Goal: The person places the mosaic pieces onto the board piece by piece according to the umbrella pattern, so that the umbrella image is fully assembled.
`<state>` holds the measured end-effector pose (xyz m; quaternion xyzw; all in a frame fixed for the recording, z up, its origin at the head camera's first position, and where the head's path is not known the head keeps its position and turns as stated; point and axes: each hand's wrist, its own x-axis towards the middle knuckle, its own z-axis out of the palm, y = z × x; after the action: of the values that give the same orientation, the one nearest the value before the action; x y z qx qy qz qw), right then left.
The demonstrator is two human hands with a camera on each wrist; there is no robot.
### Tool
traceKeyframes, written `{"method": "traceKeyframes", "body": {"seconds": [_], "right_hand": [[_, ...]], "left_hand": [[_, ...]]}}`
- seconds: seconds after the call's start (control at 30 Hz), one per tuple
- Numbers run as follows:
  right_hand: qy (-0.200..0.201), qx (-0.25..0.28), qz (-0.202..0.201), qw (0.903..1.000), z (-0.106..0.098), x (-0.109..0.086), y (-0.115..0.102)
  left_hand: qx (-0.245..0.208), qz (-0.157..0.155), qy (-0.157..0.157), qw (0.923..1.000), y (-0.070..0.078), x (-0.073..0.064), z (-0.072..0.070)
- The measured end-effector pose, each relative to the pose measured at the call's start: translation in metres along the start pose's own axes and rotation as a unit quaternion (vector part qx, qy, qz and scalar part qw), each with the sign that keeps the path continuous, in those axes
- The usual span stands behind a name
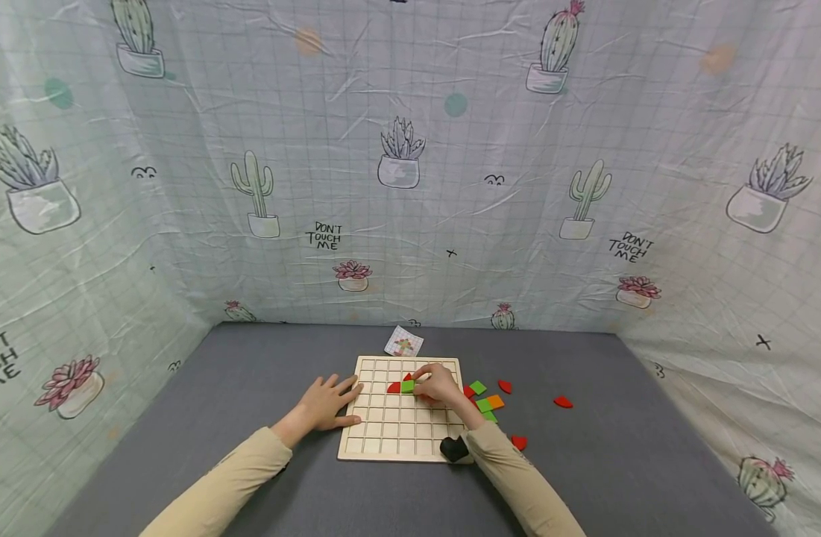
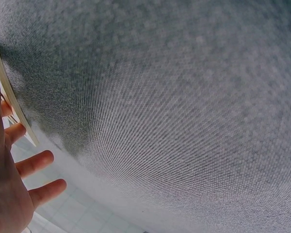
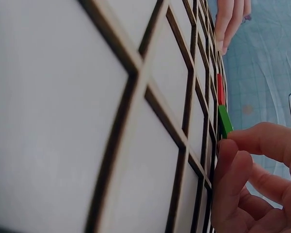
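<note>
A wooden grid board lies on the grey table. My left hand touches its left edge with fingers spread; in the left wrist view that hand shows straight fingers beside the board's rim. Between thumb and fingertip my right hand pinches a green square tile over the upper part of the grid. A red rounded tile sits just left of the green one. Another red piece shows behind it. In the right wrist view the green tile appears tilted at the fingertips.
Right of the board are loose tiles: green, orange and several red ones, the farthest red tile well to the right. A card with a coloured grid pattern lies behind the board. Cactus-print cloth surrounds the table.
</note>
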<state>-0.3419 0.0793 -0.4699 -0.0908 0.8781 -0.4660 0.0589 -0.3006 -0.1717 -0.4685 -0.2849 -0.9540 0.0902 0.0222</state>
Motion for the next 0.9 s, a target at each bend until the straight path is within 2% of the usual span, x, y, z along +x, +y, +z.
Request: {"method": "traceKeyframes", "body": {"seconds": [0.63, 0.9], "right_hand": [[-0.012, 0.001, 0.006, 0.9999, -0.0024, 0.0001, -0.0001], [-0.025, 0.017, -0.013, 0.9995, -0.0052, -0.0012, 0.0011]], "left_hand": [[0.003, 0.0, -0.004, 1.0, 0.0002, 0.0008, -0.0009], [0.0, 0.001, -0.003, 1.0, 0.0011, -0.0001, -0.0031]]}}
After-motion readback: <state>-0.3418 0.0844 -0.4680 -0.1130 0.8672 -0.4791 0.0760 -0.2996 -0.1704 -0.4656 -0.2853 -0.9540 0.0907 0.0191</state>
